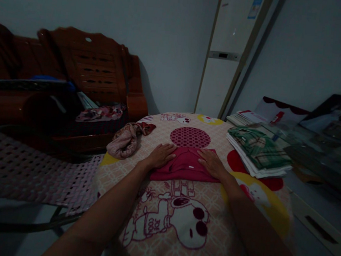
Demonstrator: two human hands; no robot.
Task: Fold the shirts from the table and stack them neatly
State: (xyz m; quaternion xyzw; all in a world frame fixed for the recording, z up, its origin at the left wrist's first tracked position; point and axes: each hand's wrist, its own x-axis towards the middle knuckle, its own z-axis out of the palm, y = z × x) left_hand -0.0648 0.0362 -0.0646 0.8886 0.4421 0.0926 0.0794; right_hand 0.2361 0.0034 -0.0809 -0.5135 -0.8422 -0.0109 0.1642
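Note:
A dark pink garment (184,173), folded into a flat rectangle with its neckline and a small white label showing, lies on a round table covered by a cartoon-print cloth (155,219). On the garment's left end rests my left hand (162,156), fingers stretched out and palm down. My right hand (211,162) lies flat on the opposite end, its fingers spread too. Neither hand grips the fabric. To the right sits a stack of folded clothes with a green plaid shirt (259,146) on top. A crumpled patterned cloth (127,140) is left of my left hand.
A woven chair (39,171) stands close on the left, with a carved wooden sofa (95,64) behind it. At the right is a glass-topped cabinet (323,138) bearing papers and a framed picture. A tall white air conditioner (220,80) stands by the far wall.

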